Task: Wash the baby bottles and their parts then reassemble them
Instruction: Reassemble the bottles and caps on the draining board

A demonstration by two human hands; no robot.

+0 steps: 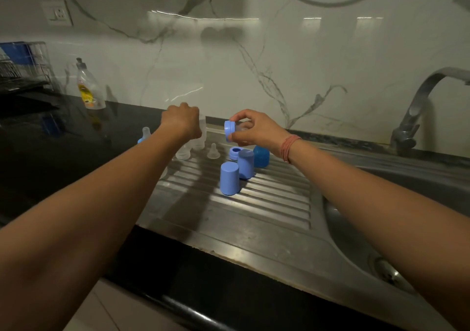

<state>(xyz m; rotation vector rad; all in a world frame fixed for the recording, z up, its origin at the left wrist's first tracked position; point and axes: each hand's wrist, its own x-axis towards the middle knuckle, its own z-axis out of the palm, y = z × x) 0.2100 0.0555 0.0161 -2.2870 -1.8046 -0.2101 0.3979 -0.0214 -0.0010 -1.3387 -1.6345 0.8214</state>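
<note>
- Blue plastic ring (229, 130) with a clear teat, pinched by the right hand (250, 129).
- Left hand (183, 120) curls round a clear bottle (201, 134) on the ribbed steel drainboard (254, 203).

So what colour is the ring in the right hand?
Light blue; the ring shows in the head view.

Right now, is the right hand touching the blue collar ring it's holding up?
Touching. The head view shows the right hand with fingers and thumb curled round the blue collar ring and the clear teat part behind it, lifted above the drainboard.
</note>
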